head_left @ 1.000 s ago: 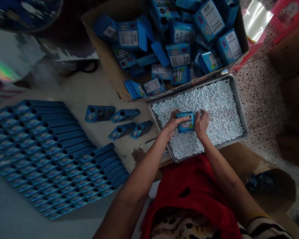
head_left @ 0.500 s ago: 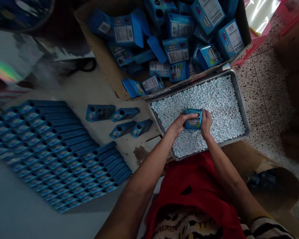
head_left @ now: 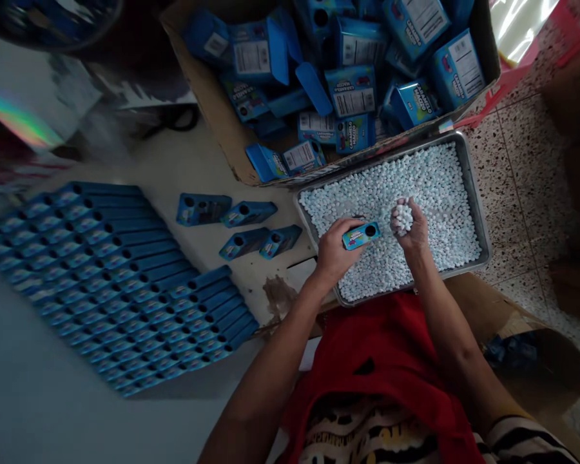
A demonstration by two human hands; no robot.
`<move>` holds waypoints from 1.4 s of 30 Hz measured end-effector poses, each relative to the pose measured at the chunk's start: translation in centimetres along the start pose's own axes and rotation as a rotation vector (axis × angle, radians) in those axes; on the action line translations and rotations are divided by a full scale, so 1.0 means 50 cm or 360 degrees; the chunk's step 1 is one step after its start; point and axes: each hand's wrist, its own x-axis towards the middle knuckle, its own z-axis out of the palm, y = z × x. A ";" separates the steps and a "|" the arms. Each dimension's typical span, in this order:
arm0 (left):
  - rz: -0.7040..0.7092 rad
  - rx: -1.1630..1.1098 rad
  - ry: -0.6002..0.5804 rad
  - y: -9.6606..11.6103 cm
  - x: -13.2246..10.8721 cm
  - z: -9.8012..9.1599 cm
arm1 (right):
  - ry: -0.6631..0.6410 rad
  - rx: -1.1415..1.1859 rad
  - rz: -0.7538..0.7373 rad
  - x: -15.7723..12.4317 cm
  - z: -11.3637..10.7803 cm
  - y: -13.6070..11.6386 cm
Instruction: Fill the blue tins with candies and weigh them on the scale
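My left hand is closed around a small blue candy box, whose narrow end with a dark round hole faces up. To its right, my right hand cups a heap of small white and pale blue candies, fingers curled round them. Both hands are over a metal tray spread with the same candies. A short gap separates the box from the handful.
A cardboard carton full of blue boxes stands beyond the tray. Several single boxes stand left of it, beside a large block of packed boxes. At right, an open cardboard box holds blue items.
Both hands held the box front-up before. Now my left hand alone holds it, turned hole-up, and my right hand has left it and scooped up candies. The view has shifted slightly.
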 end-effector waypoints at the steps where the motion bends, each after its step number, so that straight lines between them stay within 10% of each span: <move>1: -0.0009 0.0079 0.0038 -0.008 -0.002 -0.003 | -0.0060 0.0121 0.0043 -0.016 0.017 -0.011; 9: 0.0012 0.0068 0.0074 -0.028 -0.012 0.019 | -0.0296 0.0016 -0.0228 -0.126 0.131 -0.048; 32: 0.0227 0.0077 0.0255 -0.069 -0.018 0.041 | -0.0391 -0.0292 -0.0935 -0.168 0.153 0.011; 42: 0.0111 0.0011 0.0542 -0.126 -0.056 -0.040 | -0.0553 -0.2431 -0.1239 -0.138 -0.105 0.098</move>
